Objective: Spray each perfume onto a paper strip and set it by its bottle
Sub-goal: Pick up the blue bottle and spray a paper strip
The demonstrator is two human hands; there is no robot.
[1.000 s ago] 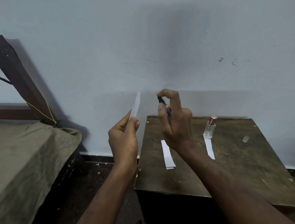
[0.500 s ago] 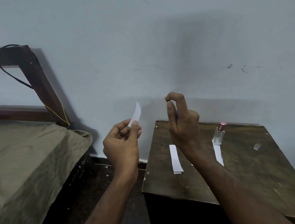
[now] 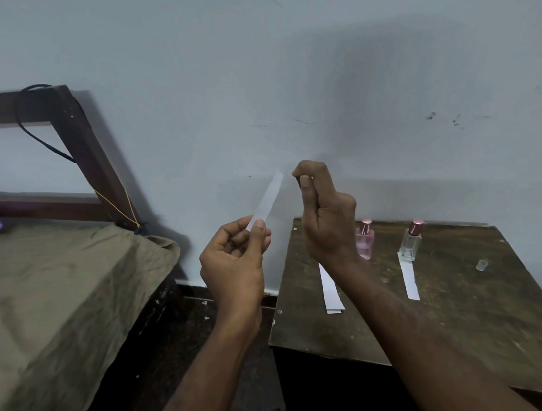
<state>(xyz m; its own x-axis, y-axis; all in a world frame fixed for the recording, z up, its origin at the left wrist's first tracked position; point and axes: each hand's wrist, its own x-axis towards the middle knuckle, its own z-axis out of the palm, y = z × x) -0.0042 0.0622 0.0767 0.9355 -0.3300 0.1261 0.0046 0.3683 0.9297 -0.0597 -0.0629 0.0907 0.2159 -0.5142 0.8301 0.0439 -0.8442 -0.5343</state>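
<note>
Above the gap between bed and desk: both hands raised, strip beside sprayer
Left grip: thumb and fingers pinch the lower end of a paper strip; long axis slants up and to the right
Right grip: curled tight round a small dark sprayer, barely visible; forefinger hooked over its top
Key relation: strip's free end lies just left of the sprayer top, apart from it; spraying needs the nozzle aimed leftward
Desk: pink bottle; clear bottle with a strip touching its base; another strip; small clear cap
Judgement: strip not yet set down
</note>
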